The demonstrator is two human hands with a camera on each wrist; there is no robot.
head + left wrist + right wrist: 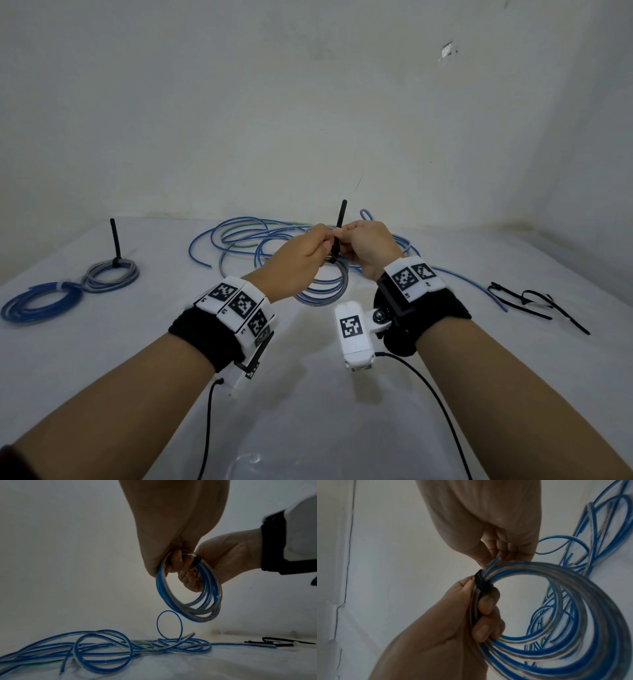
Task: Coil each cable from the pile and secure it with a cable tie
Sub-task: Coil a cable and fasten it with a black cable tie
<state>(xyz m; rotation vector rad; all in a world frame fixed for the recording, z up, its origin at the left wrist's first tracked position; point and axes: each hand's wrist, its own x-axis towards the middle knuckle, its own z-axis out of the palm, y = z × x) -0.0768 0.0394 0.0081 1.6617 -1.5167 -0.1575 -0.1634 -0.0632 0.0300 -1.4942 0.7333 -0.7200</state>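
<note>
A blue and clear coiled cable (325, 293) hangs in the air between my hands, above the table. My left hand (308, 251) grips the coil (556, 615) with its fingers (486, 604) curled round the strands just beside the black cable tie (479, 582). The tie is looped round the bundle (188, 595) and its tail (342, 216) sticks straight up. My right hand (364, 245) pinches the tie at the top of the coil. The loose cable pile (246, 240) lies behind my hands.
Two tied coils lie at the left: a blue one (41, 301) and a grey one (111, 274) with an upright tie tail. Spare black cable ties (534, 301) lie at the right. A wall (308, 102) closes off the back of the white table (308, 394).
</note>
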